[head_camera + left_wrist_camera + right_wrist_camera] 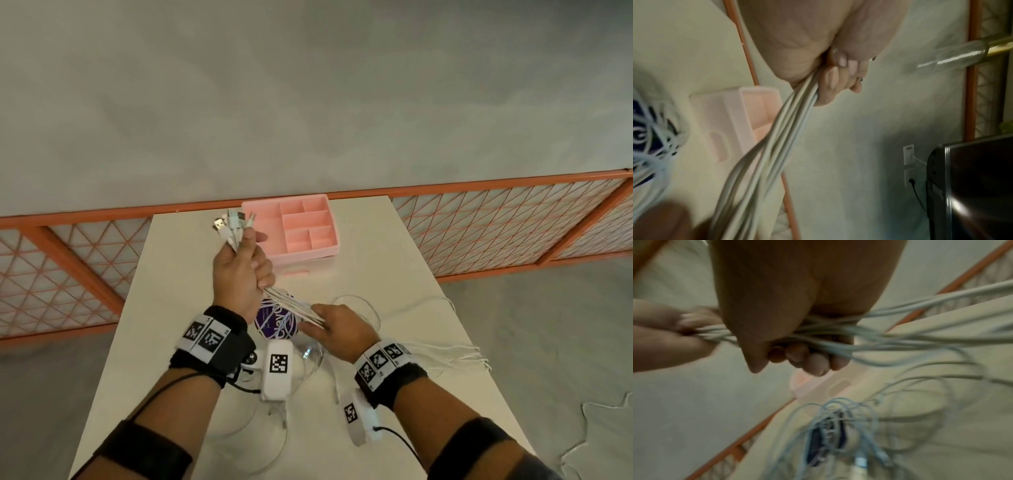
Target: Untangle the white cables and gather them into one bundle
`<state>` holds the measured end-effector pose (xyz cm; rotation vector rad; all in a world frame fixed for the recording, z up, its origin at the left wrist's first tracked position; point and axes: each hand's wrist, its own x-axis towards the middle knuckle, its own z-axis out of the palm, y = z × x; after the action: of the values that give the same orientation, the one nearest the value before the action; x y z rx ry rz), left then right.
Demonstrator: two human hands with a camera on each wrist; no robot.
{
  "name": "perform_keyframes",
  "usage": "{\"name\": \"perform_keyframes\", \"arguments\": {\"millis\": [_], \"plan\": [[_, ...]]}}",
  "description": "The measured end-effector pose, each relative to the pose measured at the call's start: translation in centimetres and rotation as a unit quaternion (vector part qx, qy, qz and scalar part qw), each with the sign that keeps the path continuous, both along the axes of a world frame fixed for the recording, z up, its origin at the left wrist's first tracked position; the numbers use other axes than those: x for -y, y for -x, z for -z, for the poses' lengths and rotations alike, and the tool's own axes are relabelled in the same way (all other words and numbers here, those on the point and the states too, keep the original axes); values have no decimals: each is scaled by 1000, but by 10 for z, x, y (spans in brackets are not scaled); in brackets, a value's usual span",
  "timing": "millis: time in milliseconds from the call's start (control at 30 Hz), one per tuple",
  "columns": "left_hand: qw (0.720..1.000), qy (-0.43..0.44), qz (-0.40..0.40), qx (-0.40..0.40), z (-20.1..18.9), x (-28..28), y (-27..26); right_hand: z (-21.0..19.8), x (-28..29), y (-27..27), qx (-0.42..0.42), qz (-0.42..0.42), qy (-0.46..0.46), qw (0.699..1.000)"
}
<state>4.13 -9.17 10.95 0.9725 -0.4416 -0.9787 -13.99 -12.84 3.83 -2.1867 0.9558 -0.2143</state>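
Observation:
Several white cables [294, 306] run as one taut bunch between my two hands above the white table [178, 274]. My left hand [241, 270] grips the bunch in a fist near the plug ends [233, 222], which stick up above it. In the left wrist view the cables [781, 129] leave the curled fingers [830, 81] downward. My right hand [329, 325] has its fingers curled round the same bunch lower down; in the right wrist view the cables [838, 334] pass through that hand [801, 353] and fan out to the right. Loose cable tails [452, 356] trail over the table's right side.
A pink divided tray [301, 229] stands at the table's far edge. A round purple object [277, 322] lies under the cables between my hands. An orange mesh fence [513, 222] runs behind the table. A dark screen [972, 186] shows in the left wrist view.

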Motion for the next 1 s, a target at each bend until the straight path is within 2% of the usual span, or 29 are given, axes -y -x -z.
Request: {"name": "perform_keyframes", "arguments": {"millis": [133, 267, 400, 500, 567, 633, 700, 867, 933, 1000], "plan": [[998, 28, -59, -24, -9, -4, -35, 32, 26, 58, -138, 18, 36, 990], [996, 27, -76, -37, -6, -8, -50, 53, 44, 125, -227, 74, 23, 971], [997, -2, -69, -43, 5, -10, -45, 52, 68, 188, -343, 132, 41, 929], [998, -37, -32, -48, 19, -11, -32, 32, 92, 224, -405, 213, 105, 883], [996, -69, 21, -52, 32, -15, -17, 15, 105, 241, -370, 296, 178, 862], [990, -102, 77, -52, 42, -19, -1, 2, 114, 250, -288, 371, 256, 845], [984, -134, 110, -47, 50, -22, 14, -1, 119, 254, -241, 417, 295, 826], [975, -173, 128, -45, 58, -26, 28, 35, 109, 249, -207, 455, 198, 843], [975, -177, 129, -33, 60, -28, 28, 56, 100, 246, -210, 462, 115, 854], [976, -175, 125, -23, 60, -29, 26, 76, 87, 242, -268, 433, 10, 861]]}}
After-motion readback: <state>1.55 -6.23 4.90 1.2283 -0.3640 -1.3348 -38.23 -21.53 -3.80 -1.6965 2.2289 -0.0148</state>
